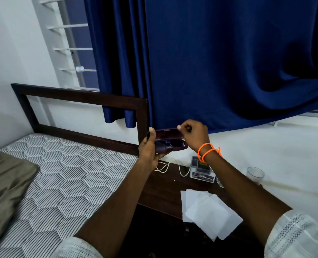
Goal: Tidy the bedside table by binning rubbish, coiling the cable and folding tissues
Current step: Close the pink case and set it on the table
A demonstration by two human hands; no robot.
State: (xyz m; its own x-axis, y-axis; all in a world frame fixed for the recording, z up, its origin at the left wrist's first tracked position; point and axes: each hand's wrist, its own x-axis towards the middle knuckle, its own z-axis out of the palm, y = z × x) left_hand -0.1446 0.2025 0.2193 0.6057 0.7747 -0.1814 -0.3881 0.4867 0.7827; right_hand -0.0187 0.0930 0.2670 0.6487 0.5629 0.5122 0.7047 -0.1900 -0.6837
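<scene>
Head view, centre of frame: the left hand (148,148) grips a dark hinged case (168,141) from below while the right hand (193,135) pinches its raised lid, both held above the bedside table (163,190). Below, at lower centre, loose tissues (208,214) lie overlapped and unfolded; the white cable (170,167) trails uncoiled beside a small box (202,170). Judged step: closing the case. The next move calls for setting it down, freeing both hands.

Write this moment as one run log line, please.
left hand: holds open dark case | right hand: pinches its lid | tissues: unfolded on table | cable: uncoiled
</scene>
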